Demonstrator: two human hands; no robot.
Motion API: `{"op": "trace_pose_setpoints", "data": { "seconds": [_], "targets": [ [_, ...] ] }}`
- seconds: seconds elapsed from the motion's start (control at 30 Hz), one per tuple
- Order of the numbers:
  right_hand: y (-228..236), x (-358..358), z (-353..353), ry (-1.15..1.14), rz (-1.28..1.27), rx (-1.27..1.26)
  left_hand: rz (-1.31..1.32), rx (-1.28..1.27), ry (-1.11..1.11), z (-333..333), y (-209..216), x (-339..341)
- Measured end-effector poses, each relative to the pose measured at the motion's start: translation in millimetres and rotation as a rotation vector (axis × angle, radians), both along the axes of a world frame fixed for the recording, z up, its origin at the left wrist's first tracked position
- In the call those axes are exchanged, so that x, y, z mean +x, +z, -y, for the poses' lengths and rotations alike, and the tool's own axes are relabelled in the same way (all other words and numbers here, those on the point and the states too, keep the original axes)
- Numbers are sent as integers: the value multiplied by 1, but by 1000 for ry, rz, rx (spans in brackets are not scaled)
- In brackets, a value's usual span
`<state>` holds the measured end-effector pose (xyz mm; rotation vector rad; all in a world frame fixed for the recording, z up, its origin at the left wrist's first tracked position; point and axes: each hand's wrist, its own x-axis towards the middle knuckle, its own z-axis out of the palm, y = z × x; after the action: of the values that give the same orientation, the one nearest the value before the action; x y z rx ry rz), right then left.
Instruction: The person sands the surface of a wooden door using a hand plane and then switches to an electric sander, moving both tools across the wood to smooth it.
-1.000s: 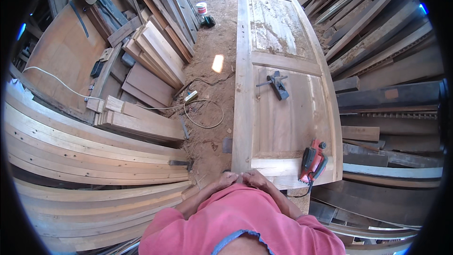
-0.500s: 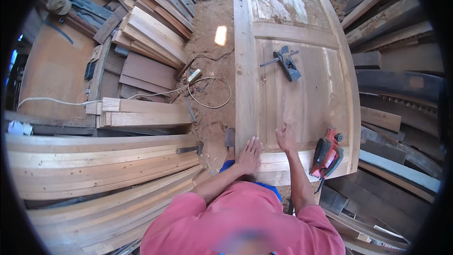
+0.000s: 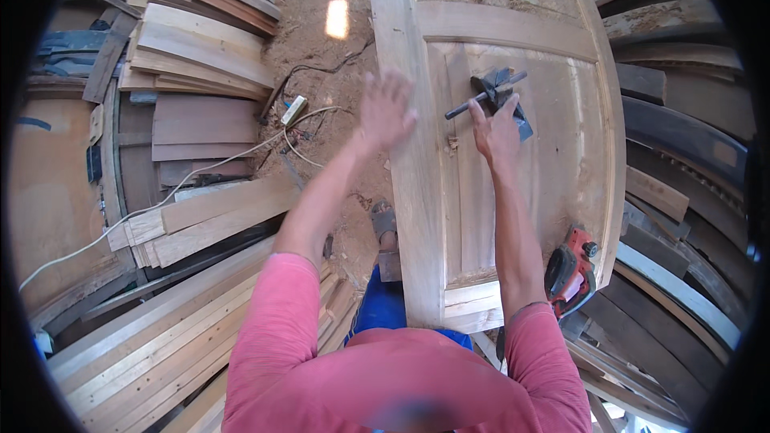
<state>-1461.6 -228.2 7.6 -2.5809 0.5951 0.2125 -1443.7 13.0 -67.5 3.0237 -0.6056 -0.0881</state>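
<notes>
A large wooden panel door (image 3: 509, 28) lies flat before me, with a dark hand plane (image 3: 523, 124) on its middle panel. The plane has a dark cross-bar handle. My right hand (image 3: 497, 138) is at the plane's near end, its thumb and a finger astride the body by the handle. Slightly blurred, my left hand (image 3: 387, 111) is spread over the door's left edge and holds nothing. Whether its palm touches the wood I cannot tell. A red electric planer (image 3: 571, 271) rests at the door's near right corner, beside my right forearm.
Stacked boards (image 3: 208, 44) and long planks (image 3: 172, 325) fill the left side. More timber (image 3: 686, 136) lies along the right. On the dusty floor between door and stacks are a white power strip (image 3: 293, 110) and a pale cable (image 3: 233, 156).
Both hands have gone forward from the door's near end. The right has reached the hand plane; the left has spread over the left edge. My view has shifted forward and turned slightly.
</notes>
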Motion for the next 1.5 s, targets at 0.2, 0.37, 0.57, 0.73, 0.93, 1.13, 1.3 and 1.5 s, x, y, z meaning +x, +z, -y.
{"op": "trace_pose_setpoints", "data": {
  "seconds": [0.2,0.37,0.57,0.73,0.93,1.13,1.3,1.5],
  "targets": [
    [-10,17,-37,12,-107,-3,-293,-434,671,-42,4,44],
    [-37,2,-10,18,-20,107,-705,-1047,470,-22,-23,-94],
    [-35,-5,9,-3,97,372,-840,-1177,791,-30,-30,-147],
    [-35,-8,-3,-27,414,215,-475,-1311,975,-48,-11,-94],
    [-10,-95,-34,819,185,47,-283,-1205,850,-35,47,-81],
    [-33,-179,-54,986,-22,284,-321,-787,521,8,2,-140],
    [-32,-53,-78,1005,9,122,-40,-768,527,-10,-2,-15],
    [-32,44,-115,758,316,-35,-194,-843,669,-48,-6,128]
  ]
}}
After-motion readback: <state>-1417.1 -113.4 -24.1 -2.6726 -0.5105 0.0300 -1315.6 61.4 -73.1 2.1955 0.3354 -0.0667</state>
